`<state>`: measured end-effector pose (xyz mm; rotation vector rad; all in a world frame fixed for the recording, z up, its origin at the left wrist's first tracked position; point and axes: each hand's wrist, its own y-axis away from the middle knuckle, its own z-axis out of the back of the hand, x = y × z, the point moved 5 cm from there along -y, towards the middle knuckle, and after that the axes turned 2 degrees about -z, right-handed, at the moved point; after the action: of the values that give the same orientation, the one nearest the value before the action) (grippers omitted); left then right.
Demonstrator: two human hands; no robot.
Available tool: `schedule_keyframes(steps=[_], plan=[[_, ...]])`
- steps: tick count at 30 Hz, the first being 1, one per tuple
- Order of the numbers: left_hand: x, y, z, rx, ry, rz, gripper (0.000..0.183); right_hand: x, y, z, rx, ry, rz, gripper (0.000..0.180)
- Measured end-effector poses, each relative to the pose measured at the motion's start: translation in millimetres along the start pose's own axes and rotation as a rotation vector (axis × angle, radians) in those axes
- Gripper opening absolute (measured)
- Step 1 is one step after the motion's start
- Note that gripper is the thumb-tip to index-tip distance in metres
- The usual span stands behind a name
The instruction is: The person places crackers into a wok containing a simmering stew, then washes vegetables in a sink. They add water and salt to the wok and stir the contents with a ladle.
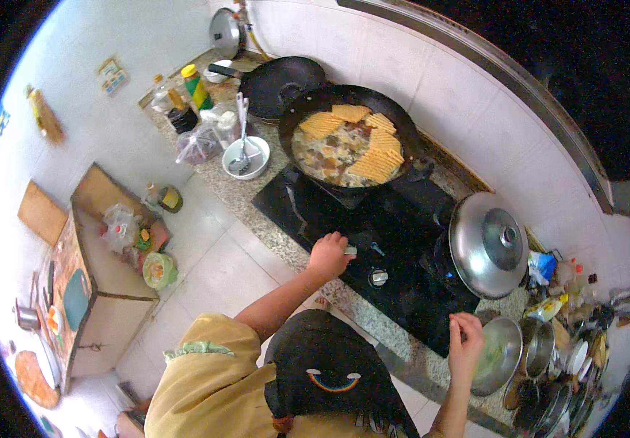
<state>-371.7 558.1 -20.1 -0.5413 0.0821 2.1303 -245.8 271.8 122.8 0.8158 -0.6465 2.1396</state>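
My left hand has its fingers around a stove control knob on the black gas cooktop. Over the cooktop's near right end hangs my right hand, fingers slightly bent, with nothing seen in it, beside a metal bowl with pale green contents. A large black wok sits on the left burner, holding ridged yellow slabs in a bubbling brown broth. A second knob stands right of the held one. On the right burner is a pot or pan under a domed metal lid.
Behind the wok lies a black frying pan. A white bowl with ladles, plastic bags and bottles occupy the left counter. Pans and dishes crowd the right end. A wooden cabinet stands at left.
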Motion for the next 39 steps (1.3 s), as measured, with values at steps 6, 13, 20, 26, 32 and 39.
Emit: schedule_keyframes(steps=[6, 13, 20, 26, 32, 39], plan=[[4, 17, 24, -0.036, 0.434, -0.011, 0.042, 8, 2, -13, 0.119, -0.067, 0.039, 0.009], [72, 79, 80, 0.038, 0.881, 0.411, 0.037, 33, -5, -96, 0.422, -0.243, 0.087, 0.01], [201, 184, 143, -0.38, 0.207, 0.648, 0.044, 109, 1, -152, 0.447, -0.308, 0.27, 0.014], [279, 237, 205, -0.492, 0.021, 0.736, 0.044, 130, 9, -235, 0.471, -0.214, 0.168, 0.017], [381, 278, 251, -0.552, 0.027, 0.779, 0.036, 245, 5, -323, 0.405, -0.333, 0.12, 0.018], [456, 253, 274, -0.633, 0.412, 0.831, 0.02, 329, -16, -391, 0.504, -0.372, 0.159, 0.017]])
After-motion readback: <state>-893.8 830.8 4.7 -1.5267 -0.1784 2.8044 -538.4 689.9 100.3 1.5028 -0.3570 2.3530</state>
